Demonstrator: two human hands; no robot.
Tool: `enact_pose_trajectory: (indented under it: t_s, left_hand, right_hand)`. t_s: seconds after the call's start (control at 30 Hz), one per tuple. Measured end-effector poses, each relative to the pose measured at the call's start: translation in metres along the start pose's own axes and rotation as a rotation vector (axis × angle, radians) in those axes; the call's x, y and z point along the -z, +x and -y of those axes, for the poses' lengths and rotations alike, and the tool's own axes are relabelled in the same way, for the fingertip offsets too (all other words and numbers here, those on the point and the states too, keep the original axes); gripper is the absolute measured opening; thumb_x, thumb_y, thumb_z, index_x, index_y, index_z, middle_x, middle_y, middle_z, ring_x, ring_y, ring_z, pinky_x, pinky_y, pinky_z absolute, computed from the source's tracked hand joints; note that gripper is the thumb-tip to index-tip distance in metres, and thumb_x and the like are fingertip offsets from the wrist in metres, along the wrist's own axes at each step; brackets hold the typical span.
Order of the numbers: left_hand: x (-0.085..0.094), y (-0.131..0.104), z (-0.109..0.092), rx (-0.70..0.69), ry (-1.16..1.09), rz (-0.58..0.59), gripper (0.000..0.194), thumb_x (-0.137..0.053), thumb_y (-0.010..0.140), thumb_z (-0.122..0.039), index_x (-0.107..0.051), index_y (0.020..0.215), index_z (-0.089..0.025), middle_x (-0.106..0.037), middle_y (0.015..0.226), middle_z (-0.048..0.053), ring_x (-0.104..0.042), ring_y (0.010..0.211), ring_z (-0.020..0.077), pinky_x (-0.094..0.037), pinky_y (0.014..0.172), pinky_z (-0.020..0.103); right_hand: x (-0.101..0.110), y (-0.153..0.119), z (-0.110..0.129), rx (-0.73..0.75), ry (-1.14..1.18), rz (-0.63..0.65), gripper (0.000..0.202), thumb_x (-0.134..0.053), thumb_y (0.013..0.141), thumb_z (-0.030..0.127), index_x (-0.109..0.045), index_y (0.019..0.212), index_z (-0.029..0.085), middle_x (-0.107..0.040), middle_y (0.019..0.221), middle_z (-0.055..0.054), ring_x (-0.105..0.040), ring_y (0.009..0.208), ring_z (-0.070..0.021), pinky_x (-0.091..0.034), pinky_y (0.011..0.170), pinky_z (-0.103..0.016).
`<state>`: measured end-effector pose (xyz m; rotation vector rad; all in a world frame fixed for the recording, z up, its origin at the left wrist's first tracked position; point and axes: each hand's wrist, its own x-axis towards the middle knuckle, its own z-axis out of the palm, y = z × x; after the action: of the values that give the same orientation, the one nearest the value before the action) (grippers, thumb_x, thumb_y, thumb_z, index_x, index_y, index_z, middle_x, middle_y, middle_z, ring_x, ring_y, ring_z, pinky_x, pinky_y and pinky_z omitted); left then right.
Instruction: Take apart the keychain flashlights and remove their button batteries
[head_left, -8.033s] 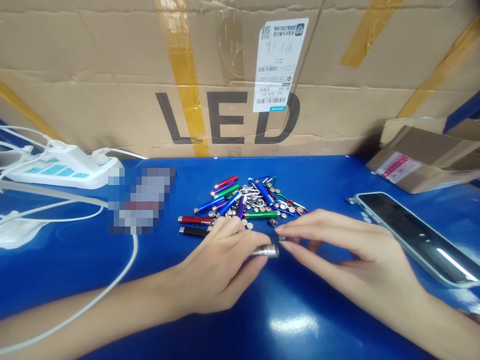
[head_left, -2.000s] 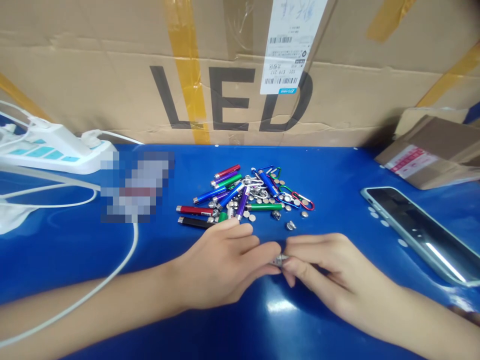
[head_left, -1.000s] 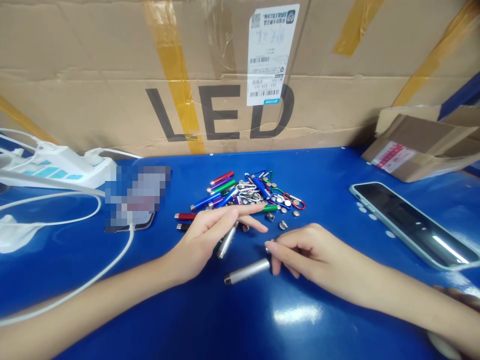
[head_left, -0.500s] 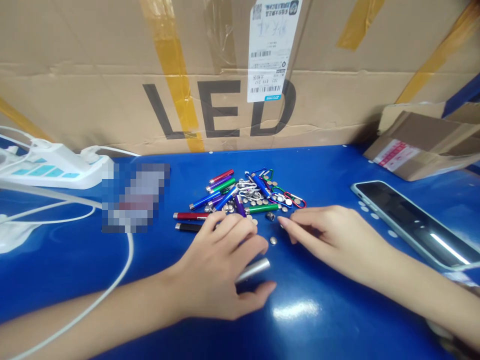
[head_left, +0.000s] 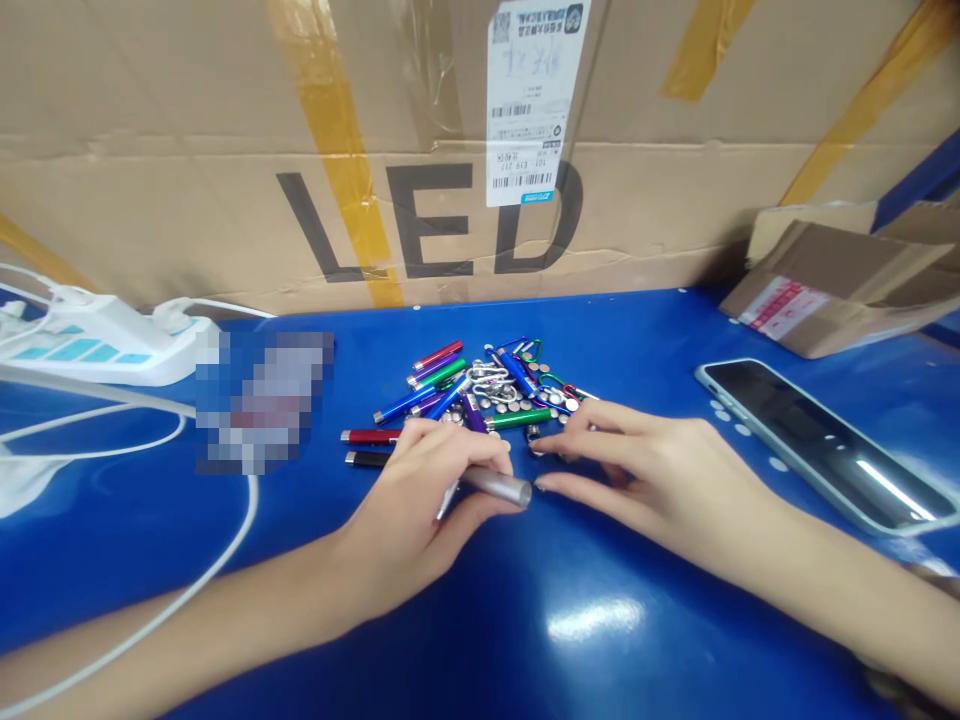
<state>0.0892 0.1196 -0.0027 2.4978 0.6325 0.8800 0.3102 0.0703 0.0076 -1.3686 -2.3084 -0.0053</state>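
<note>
A silver metal tube (head_left: pixel 496 486) is gripped between the thumb and fingers of my left hand (head_left: pixel 439 500), its end pointing right. My right hand (head_left: pixel 645 455) is just right of the tube, with thumb and index finger apart. Its index fingertip is at a small dark metal piece (head_left: pixel 533 436); whether they touch is hard to tell. Beyond both hands lies a pile of coloured tubes, among them a green tube (head_left: pixel 519 418), a blue tube (head_left: pixel 420 398) and a red tube (head_left: pixel 369 437), with carabiners and small round cells.
A phone (head_left: pixel 825 440) lies at the right, below a small open cardboard box (head_left: pixel 840 285). A power strip (head_left: pixel 112 340) with white cables sits at the left. One cable (head_left: pixel 244 540) crosses over my left forearm. A large carton (head_left: pixel 225 230) stands behind.
My left hand has closed round the silver tube and lifted it a little. My right hand has shifted slightly left, its thumb and index finger now spread. The round cell near it is no longer visible.
</note>
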Motion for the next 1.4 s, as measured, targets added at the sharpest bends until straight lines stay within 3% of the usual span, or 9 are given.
enact_pose_trajectory:
  t_s: [0.23,0.43,0.6,0.7,0.9,1.1,1.4]
  left_hand:
    - [-0.003,-0.003,0.004,0.019,-0.151,0.015,0.012,-0.047,0.093,-0.018,-0.043,0.102,-0.024,-0.067,0.093,0.0,-0.059,0.091,0.0179,-0.042,0.081,0.033]
    - [0.0,-0.003,0.001,-0.068,-0.027,0.112,0.008,-0.044,0.094,-0.018,-0.048,0.1,-0.022,-0.064,0.098,0.002,-0.057,0.096,0.018,-0.038,0.086,0.032]
    - [0.002,-0.001,-0.002,-0.054,0.012,0.192,0.005,-0.046,0.092,-0.018,-0.049,0.095,-0.021,-0.061,0.093,0.001,-0.055,0.091,0.0178,-0.036,0.085,0.033]
    - [0.002,-0.001,-0.003,-0.064,0.012,0.199,0.005,-0.048,0.091,-0.017,-0.049,0.095,-0.02,-0.061,0.092,0.001,-0.055,0.089,0.0172,-0.035,0.083,0.032]
    - [0.001,-0.001,-0.002,-0.078,0.025,0.198,0.007,-0.049,0.09,-0.017,-0.051,0.096,-0.019,-0.061,0.085,0.0,-0.053,0.082,0.0158,-0.035,0.079,0.03]
    - [0.0,-0.002,-0.001,-0.119,0.05,0.194,0.009,-0.046,0.094,-0.021,-0.054,0.096,-0.018,-0.06,0.085,0.002,-0.052,0.085,0.0173,-0.036,0.08,0.029]
    - [-0.001,-0.003,0.0,-0.09,0.015,0.131,0.011,-0.045,0.095,-0.021,-0.052,0.102,-0.018,-0.06,0.088,0.002,-0.053,0.086,0.0172,-0.037,0.08,0.03]
  right_hand:
    - [-0.003,0.0,0.0,0.032,0.068,0.121,0.011,-0.059,0.088,0.026,-0.069,0.09,0.024,-0.065,0.086,0.002,-0.064,0.07,-0.0113,-0.045,0.058,-0.02]
    - [0.0,0.003,0.003,-0.123,0.12,0.185,0.013,-0.06,0.086,0.035,-0.062,0.084,0.022,-0.066,0.084,0.002,-0.063,0.07,-0.0135,-0.044,0.058,-0.023]
    - [0.0,0.003,0.003,-0.085,0.113,0.185,0.005,-0.06,0.087,0.025,-0.062,0.083,0.023,-0.067,0.084,0.004,-0.064,0.073,-0.0131,-0.044,0.059,-0.023]
    - [0.0,0.0,0.004,-0.039,0.1,0.111,0.011,-0.056,0.089,0.021,-0.064,0.083,0.022,-0.068,0.084,0.004,-0.065,0.073,-0.0136,-0.048,0.061,-0.024]
    - [0.008,-0.002,0.016,0.041,0.224,-0.264,0.013,-0.057,0.087,0.016,-0.069,0.088,0.023,-0.073,0.086,0.0,-0.069,0.079,-0.0145,-0.055,0.073,-0.023]
    - [0.009,-0.002,0.025,0.167,0.303,-0.265,0.018,-0.058,0.087,0.01,-0.069,0.096,0.021,-0.072,0.094,-0.001,-0.069,0.081,-0.0115,-0.057,0.072,-0.017]
    - [0.003,-0.001,0.023,0.167,0.265,-0.255,0.015,-0.058,0.088,0.017,-0.071,0.09,0.022,-0.071,0.095,-0.004,-0.068,0.076,-0.0117,-0.056,0.063,-0.018]
